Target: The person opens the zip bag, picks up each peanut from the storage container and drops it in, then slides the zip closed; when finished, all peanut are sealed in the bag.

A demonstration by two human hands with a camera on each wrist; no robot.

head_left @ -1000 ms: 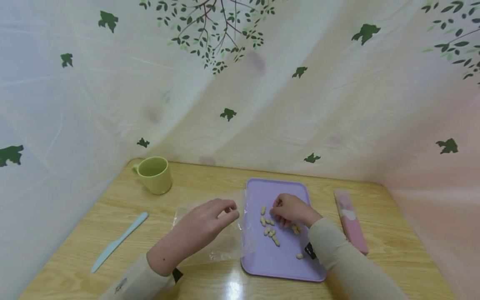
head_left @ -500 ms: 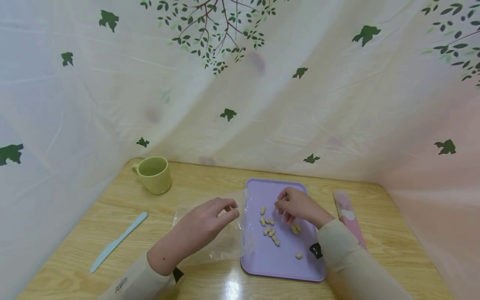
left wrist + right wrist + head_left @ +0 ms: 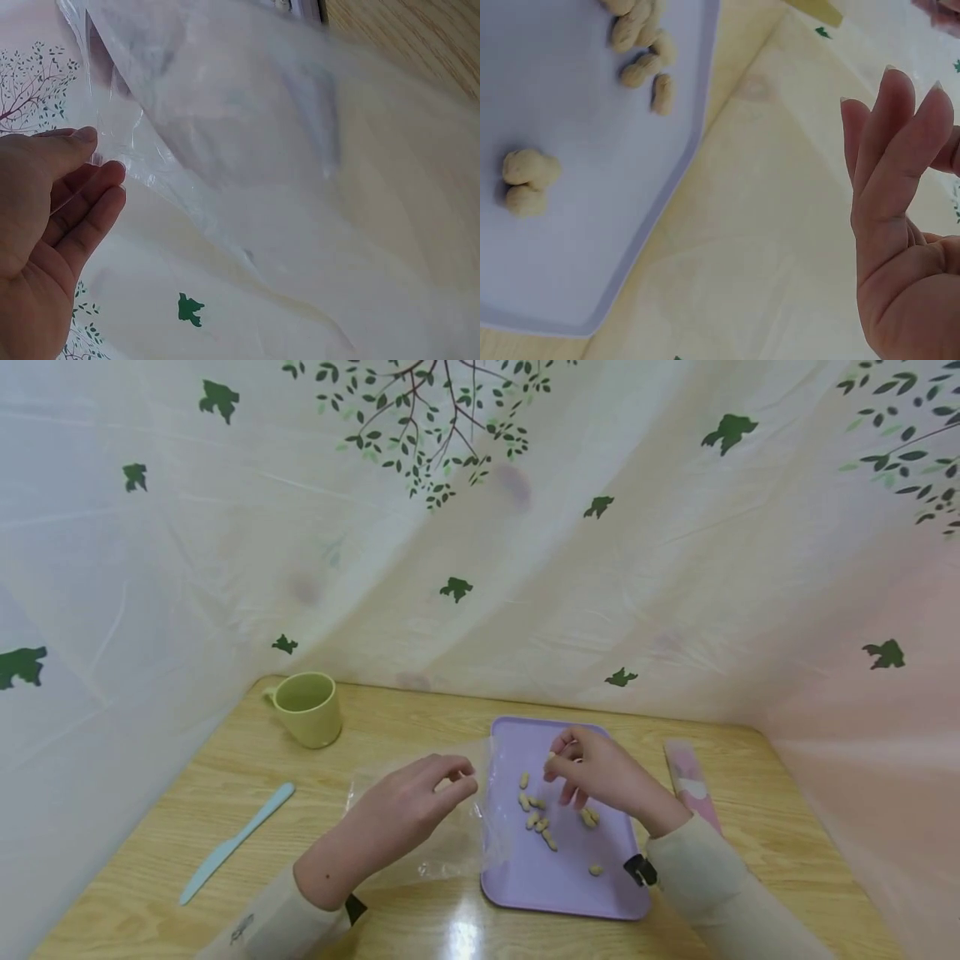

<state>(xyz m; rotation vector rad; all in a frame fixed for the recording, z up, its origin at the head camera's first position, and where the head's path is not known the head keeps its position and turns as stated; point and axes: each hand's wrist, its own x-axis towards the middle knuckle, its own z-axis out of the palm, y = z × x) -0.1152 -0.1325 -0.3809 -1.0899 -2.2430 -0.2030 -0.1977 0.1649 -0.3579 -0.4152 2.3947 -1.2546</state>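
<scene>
My left hand (image 3: 405, 814) pinches the edge of a clear plastic bag (image 3: 450, 852), which spreads down and hangs beside the tray. In the left wrist view the bag (image 3: 240, 127) fills much of the picture beyond my thumb and fingers. Over the purple tray (image 3: 555, 889) my right hand (image 3: 600, 772) is raised, with a small pale peanut (image 3: 551, 757) pinched between thumb and forefinger. Its other fingers hang loosely; the right wrist view cuts off that pinch. Several unshelled peanuts (image 3: 542, 827) lie scattered on the tray, also seen as peanuts (image 3: 529, 180) in the right wrist view.
A green mug (image 3: 309, 710) stands at the back left of the wooden table (image 3: 405, 714). A light blue plastic knife (image 3: 236, 843) lies at the left. Right of the tray is a pink and white box (image 3: 692, 781). A printed curtain (image 3: 480, 635) encloses the table.
My right hand has lifted from the tray surface, its wrist shifting right and its fingertips rising with a peanut between them. The left hand and bag have stayed in place.
</scene>
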